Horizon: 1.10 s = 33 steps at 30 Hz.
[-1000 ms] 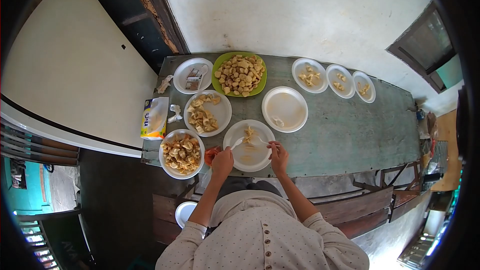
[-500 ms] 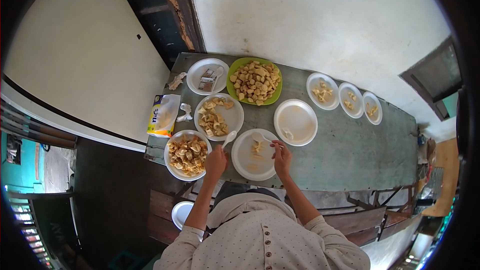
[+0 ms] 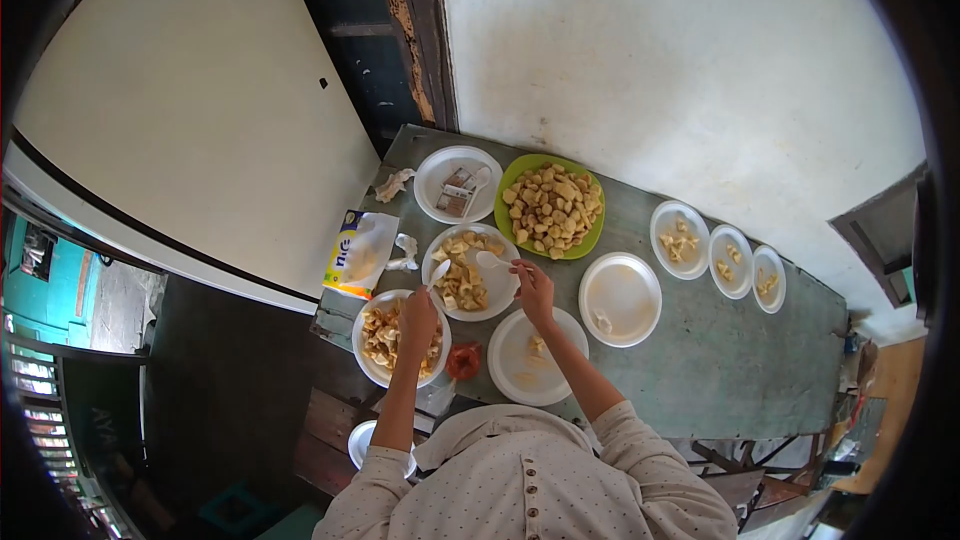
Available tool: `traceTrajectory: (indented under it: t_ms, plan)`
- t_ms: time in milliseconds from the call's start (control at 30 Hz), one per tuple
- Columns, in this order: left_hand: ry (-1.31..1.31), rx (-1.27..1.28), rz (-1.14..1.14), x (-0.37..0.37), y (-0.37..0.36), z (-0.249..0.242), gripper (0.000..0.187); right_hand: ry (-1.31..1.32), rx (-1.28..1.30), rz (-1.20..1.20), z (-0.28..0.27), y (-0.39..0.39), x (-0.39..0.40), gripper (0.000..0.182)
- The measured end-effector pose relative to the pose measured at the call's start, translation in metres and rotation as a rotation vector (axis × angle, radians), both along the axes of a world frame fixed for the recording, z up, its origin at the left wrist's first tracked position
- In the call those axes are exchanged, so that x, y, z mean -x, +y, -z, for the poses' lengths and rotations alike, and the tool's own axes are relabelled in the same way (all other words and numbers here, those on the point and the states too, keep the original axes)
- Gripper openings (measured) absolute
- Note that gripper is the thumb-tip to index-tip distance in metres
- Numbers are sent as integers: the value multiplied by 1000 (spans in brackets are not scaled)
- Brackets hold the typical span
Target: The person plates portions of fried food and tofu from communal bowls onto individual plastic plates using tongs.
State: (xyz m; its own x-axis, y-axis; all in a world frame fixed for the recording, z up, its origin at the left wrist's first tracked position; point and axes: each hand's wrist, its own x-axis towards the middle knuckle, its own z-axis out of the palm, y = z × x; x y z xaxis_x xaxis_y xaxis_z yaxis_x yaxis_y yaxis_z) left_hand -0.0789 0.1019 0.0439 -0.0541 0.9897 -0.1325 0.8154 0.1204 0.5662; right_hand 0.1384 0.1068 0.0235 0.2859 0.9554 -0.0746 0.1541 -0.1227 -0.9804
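Note:
My left hand (image 3: pixel 418 320) is closed on a white plastic spoon (image 3: pixel 440 273), above the edge of a plate heaped with browned food pieces (image 3: pixel 380 332). In my right hand (image 3: pixel 536 290) is another white spoon (image 3: pixel 490 260), its bowl over a white plate (image 3: pixel 503 297) that carries pale, cut food pieces (image 3: pixel 463 282). The two spoons come in from opposite sides of this plate. Below my right forearm lies a shallow white plate (image 3: pixel 510 360) with a few small yellowish pieces (image 3: pixel 537 345). A small red bag-like item (image 3: pixel 463 361) sits between the front plates.
Behind is a green plate (image 3: pixel 503 225) piled with chunks, beside a plate (image 3: pixel 428 202) holding small packets. A plate (image 3: pixel 655 300) and several smaller plates with pieces (image 3: pixel 681 242) stand to the right. A nice-labelled pack (image 3: pixel 358 255) and crumpled tissue are left; a wall is behind.
Both hands have moved forward. The right spoon has gone from the front plate to the plate of pale pieces, and the left spoon is now at that plate's left side. The view has shifted.

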Motion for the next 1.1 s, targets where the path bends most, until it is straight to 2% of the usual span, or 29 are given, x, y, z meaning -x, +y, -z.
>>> traceTrajectory:
  t_ms: [133, 200, 267, 467, 600, 667, 700, 767, 900, 1000, 1067, 1100]
  plan:
    - [139, -45, 52, 2, 20, 14, 18, 64, 66, 5, 19, 22, 6, 24]
    - [168, 19, 60, -1, 27, 24, 17, 116, 109, -4, 31, 27, 12, 24]
    - [194, 84, 66, -4, 28, 31, 16, 319, 253, -30, 42, 32, 17, 25]
    - [162, 40, 84, -4, 21, 36, 16, 529, 373, -29, 40, 24, 12, 27]
    - [83, -31, 56, -2, 13, 34, 17, 505, 357, -34, 29, 16, 0, 25]
    - [73, -63, 45, -2, 12, 34, 17, 93, 176, 38, 27, 15, -4, 23]
    - [71, -43, 29, -2, 12, 31, 17, 94, 173, 41, 22, 15, -4, 23]
    - [71, -22, 21, -4, 13, 25, 17, -230, -4, 141, 13, 16, -3, 24]
    - [134, 6, 54, -9, 24, 26, 16, -187, 23, 92, 24, 22, 3, 23]
    - [159, 44, 60, -13, 31, 25, 16, -251, -99, 56, 33, 27, 9, 22]
    - [178, 69, 65, -15, 33, 27, 17, -93, 21, 56, 26, 27, 11, 20]
    - [177, 58, 67, -16, 32, 26, 17, -95, 18, 54, 23, 27, 11, 20]
